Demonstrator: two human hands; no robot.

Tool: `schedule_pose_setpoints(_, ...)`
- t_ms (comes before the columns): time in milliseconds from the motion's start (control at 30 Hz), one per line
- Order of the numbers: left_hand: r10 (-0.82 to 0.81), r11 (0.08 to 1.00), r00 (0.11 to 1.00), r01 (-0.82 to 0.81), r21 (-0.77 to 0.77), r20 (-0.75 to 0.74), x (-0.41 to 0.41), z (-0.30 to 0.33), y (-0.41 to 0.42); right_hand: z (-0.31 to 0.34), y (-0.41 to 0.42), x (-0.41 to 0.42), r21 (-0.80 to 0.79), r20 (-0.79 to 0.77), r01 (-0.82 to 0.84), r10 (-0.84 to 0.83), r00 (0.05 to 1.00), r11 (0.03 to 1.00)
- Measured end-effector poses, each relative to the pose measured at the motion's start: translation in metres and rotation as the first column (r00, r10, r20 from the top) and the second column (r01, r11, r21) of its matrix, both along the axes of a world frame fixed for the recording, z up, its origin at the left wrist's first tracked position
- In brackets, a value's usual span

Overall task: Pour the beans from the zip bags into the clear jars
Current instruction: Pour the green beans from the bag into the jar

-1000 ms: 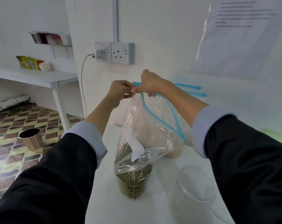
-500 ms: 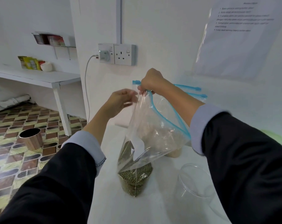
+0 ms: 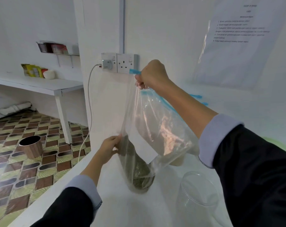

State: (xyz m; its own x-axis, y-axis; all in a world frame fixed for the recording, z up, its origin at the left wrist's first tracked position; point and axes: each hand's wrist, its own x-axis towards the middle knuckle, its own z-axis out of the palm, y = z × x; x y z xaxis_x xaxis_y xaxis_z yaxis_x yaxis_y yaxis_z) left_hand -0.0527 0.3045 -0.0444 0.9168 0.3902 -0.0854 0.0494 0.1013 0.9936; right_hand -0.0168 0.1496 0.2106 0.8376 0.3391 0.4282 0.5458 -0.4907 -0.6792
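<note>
A white worktop [image 3: 122,210] runs along a white wall. Above it the zip bag [image 3: 148,128] hangs with its long axis upright, green beans [image 3: 137,174] sagging at the bottom beside a clear jar [image 3: 198,190]. The raised right hand [image 3: 153,74] pinches its blue-zipped top, while the left hand [image 3: 110,149] grips its lower side.

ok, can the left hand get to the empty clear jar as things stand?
Probably not directly. The left hand is holding the side of the zip bag, and that hanging bag sits between it and the clear jar. It would have to let go and go round it.
</note>
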Motion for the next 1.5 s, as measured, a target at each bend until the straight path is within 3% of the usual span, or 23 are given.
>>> schedule_pose_setpoints(133,0.071,0.973,0.997,-0.070,-0.222,-0.002,-0.002,0.000,-0.003,0.009,-0.002,-0.004,0.018,0.055,0.007,-0.008,0.998,1.000)
schedule_pose_setpoints(400,-0.036,0.840,0.983,-0.068,-0.538,-0.181,0.003,0.006,-0.006,0.018,-0.017,-0.012,0.080,0.103,-0.070,0.062,0.993,0.994)
schedule_pose_setpoints(567,-0.142,0.882,0.962,0.015,-0.471,-0.234,0.004,0.018,-0.016,0.016,-0.026,-0.009,0.077,0.127,-0.058,0.048,0.991,0.995)
schedule_pose_setpoints(733,-0.082,0.898,0.968,-0.032,-0.439,-0.237,0.006,0.023,-0.013,0.019,-0.039,-0.008,0.117,0.116,-0.061,0.047,0.992,0.991)
schedule_pose_setpoints(967,0.056,0.814,0.998,-0.061,-0.578,-0.027,0.002,0.026,-0.016,0.019,-0.050,-0.008,0.182,0.107,-0.080,0.061,0.992,0.980)
schedule_pose_setpoints(1133,0.131,0.732,0.975,0.025,-0.680,0.177,-0.005,0.033,-0.008,0.019,-0.065,-0.005,0.291,0.078,-0.051,0.029,0.997,0.955)
schedule_pose_setpoints(1367,0.194,0.675,0.966,-0.004,-0.738,0.172,-0.007,0.060,-0.010,0.019,-0.085,0.003,0.412,0.007,0.020,-0.026,1.000,0.911)
schedule_pose_setpoints(1500,0.260,0.686,0.936,-0.006,-0.727,0.238,-0.003,0.076,-0.004,0.017,-0.099,0.006,0.469,-0.010,0.036,-0.035,0.999,0.883)
